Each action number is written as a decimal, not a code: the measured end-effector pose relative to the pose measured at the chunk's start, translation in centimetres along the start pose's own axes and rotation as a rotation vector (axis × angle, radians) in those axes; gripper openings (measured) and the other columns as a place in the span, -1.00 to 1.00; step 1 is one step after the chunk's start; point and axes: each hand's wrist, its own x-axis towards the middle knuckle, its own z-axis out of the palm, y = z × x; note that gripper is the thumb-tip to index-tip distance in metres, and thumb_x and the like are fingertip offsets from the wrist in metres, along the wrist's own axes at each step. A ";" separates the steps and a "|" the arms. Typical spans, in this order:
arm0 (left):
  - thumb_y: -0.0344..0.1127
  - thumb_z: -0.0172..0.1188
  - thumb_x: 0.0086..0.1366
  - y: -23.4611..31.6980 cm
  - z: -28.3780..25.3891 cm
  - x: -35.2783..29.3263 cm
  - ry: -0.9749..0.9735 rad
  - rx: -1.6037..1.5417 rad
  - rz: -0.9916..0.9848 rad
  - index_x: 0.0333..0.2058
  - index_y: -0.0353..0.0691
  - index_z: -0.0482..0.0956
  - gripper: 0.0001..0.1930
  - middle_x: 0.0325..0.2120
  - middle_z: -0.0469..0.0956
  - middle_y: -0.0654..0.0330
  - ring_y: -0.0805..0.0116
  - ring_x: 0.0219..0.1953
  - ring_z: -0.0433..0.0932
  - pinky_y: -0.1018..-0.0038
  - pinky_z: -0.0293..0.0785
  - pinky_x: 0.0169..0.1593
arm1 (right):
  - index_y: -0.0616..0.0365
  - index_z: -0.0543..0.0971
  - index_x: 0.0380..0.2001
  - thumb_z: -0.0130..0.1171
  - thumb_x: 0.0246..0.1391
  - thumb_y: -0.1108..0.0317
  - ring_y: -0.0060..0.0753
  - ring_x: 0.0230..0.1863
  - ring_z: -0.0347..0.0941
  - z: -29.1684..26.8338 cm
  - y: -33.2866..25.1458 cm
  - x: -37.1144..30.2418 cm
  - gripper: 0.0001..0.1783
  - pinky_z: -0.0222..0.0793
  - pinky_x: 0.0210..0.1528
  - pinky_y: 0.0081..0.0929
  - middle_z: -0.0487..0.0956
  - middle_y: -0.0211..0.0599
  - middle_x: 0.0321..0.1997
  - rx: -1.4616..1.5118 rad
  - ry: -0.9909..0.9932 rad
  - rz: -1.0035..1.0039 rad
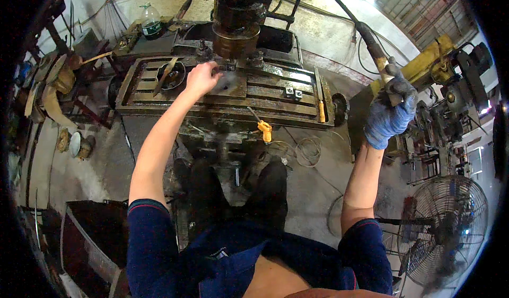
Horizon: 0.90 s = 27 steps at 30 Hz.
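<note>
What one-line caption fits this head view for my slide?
Bare left hand steadies a flat metal plate on the drill table while the gloved right hand grips the feed lever.

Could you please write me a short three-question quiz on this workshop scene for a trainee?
1. True or false: the right hand wears a blue glove.
2. What does the left hand rest on: A) the floor fan, B) the flat metal plate on the slotted machine table, C) the plastic bottle?
3. What does the right hand grip?

Key: 1 true; 2 B; 3 the machine's long feed lever.
</note>
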 end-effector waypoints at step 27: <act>-0.36 0.12 0.16 -18.2 -36.8 -48.1 0.451 -0.109 -0.810 -0.19 -0.35 0.38 -0.74 -0.55 0.40 0.26 0.55 -0.59 0.33 0.62 0.26 -0.55 | 0.25 0.38 -0.67 -0.11 0.08 0.18 -0.19 -0.25 0.40 -1.2 2.5 -3.7 -0.61 0.03 0.18 0.04 0.44 -0.19 -0.55 0.055 -0.057 -0.052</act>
